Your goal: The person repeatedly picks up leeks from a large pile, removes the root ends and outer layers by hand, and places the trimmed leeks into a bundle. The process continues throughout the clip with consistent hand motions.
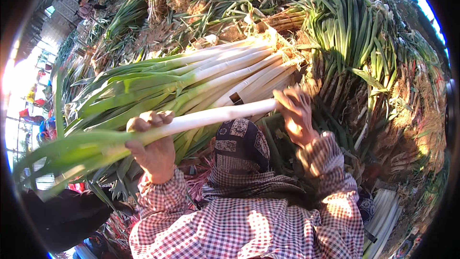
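Observation:
One long Welsh onion [222, 115] is raised across the front of me, its white stalk to the right and its blurred green leaves to the left. My left hand [156, 158] grips it around the pale green part where the leaves begin. Near its root end, the fingers of my right hand [295, 117] close on the white stalk; the roots themselves are hidden. Just beyond lies a pile of trimmed-looking Welsh onions [215, 68], white stalks and roots pointing right, green leaves left. A small dark band or piece [236, 98] shows against the pile's near stalks.
Unsorted Welsh onions with brown roots [341, 39] are heaped at the back and right. More white stalks [382, 219] lie at the lower right. Pinkish-red strands [197, 183] are beside my covered knee [242, 147]. Another person [86, 9] is far off at upper left.

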Motion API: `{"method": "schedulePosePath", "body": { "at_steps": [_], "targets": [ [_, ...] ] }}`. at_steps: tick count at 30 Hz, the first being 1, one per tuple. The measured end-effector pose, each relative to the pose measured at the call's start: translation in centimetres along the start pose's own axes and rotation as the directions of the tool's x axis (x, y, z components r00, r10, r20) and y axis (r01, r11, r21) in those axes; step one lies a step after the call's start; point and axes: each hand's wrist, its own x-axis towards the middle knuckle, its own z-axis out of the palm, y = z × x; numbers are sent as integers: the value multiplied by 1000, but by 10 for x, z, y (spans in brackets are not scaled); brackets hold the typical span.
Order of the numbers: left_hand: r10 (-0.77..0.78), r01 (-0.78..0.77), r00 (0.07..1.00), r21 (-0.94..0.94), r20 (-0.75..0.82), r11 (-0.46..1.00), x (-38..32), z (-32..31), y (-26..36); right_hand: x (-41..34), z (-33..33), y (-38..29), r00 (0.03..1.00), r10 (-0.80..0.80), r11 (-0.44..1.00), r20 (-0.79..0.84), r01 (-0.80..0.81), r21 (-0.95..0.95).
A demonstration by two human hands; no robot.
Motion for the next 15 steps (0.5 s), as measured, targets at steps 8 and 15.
{"method": "schedulePosePath", "body": {
  "at_steps": [8,15],
  "targets": [
    [-203,155,922,-165,-330,974,-10,-27,-21,77,69,47,982,-34,999,188,30,23],
    [-775,801,591,51,-224,596,-27,-12,-41,53,98,106,961,74,982,267,-25,-185]
  ]
}}
